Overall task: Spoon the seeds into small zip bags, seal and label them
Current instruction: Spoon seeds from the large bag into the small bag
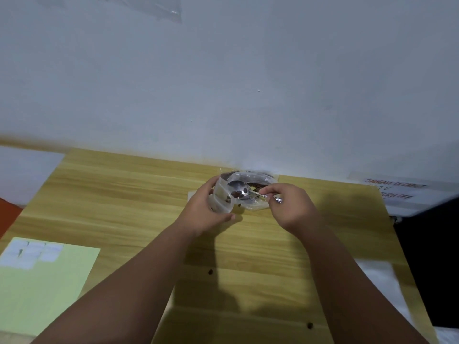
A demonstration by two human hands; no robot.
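Note:
My left hand (207, 209) holds a small clear zip bag (222, 197) upright with its mouth open; a few dark seeds lie inside it. A metal spoon (242, 191) carrying several dark brown seeds (237, 194) sits at the bag's mouth, its handle pinched in my right hand (289, 203). Behind both hands a larger clear plastic bag of seeds (250, 178) rests on the wooden table (124, 194) near the wall.
A pale green sheet with white labels (32, 253) on it lies at the table's front left. Two stray seeds (210, 271) lie on the table near me. A white paper with red writing (395, 188) is at the back right. Dark object at far right.

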